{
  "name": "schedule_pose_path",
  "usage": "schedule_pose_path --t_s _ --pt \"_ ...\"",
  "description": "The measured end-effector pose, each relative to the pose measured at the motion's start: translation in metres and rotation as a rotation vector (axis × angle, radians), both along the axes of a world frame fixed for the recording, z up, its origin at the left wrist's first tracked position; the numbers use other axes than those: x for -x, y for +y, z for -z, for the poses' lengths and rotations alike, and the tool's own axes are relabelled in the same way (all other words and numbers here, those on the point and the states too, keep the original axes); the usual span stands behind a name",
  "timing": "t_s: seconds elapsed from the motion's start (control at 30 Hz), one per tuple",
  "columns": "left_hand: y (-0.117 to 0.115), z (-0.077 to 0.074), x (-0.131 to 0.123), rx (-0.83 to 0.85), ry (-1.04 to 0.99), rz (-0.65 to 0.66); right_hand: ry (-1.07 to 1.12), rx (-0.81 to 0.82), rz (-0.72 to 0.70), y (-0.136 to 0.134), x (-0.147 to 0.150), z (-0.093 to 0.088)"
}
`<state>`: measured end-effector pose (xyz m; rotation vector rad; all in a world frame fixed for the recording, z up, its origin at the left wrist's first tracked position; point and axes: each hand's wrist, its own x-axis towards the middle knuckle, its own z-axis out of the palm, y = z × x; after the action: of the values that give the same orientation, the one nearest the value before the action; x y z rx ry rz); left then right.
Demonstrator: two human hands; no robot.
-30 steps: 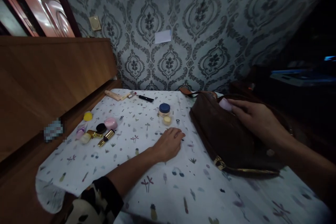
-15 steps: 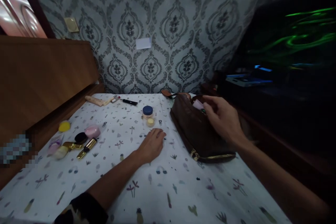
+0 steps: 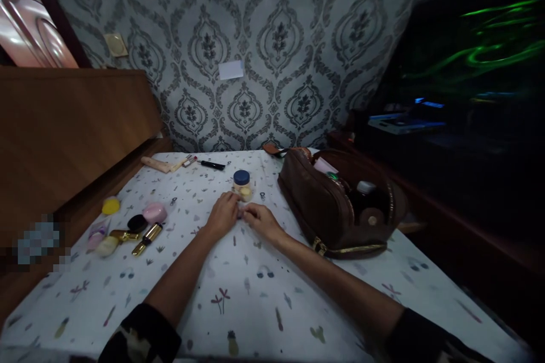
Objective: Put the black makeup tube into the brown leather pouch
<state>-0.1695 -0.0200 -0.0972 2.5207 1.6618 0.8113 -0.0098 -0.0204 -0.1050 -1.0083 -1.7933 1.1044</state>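
Note:
My left hand [image 3: 223, 215] rests on the patterned cloth with its fingers curled together, right beside a small pale-yellow pot [image 3: 246, 194]. Close on its right, my right hand [image 3: 261, 221] is closed in a pinch, fingertips almost meeting the left hand. Something tiny and pinkish seems to lie between the two hands, too small and covered to name. Behind the yellow pot stands a jar with a dark blue lid [image 3: 241, 177]. The brown toiletry bag [image 3: 315, 193] gapes unzipped to the right, with a pale pink item [image 3: 326, 167] and a white-capped item [image 3: 365, 187] inside.
At left lie a pink rounded case [image 3: 154, 212], a black round compact [image 3: 137, 222], a gold-and-black lipstick tube [image 3: 147, 239] and a yellow sponge [image 3: 110, 205]. A black pen-like tube [image 3: 212, 165] lies at the back. A wooden panel [image 3: 76, 130] borders the left.
My right hand has left the bag's opening and come left and down to meet my left hand. My left hand has shifted slightly left and up, near the yellow pot.

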Motion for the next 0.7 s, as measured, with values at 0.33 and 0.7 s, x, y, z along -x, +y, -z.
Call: schedule_pose_path --t_s 0.33,0.7 --pt "0.033 0.006 0.023 0.01 0.128 -0.183 0.099 0.047 -0.059 -0.004 0.026 0.01" --pt "0.141 -0.008 0.069 0.064 0.248 -0.447 0.037 -0.008 -0.063 -0.005 0.023 0.006"
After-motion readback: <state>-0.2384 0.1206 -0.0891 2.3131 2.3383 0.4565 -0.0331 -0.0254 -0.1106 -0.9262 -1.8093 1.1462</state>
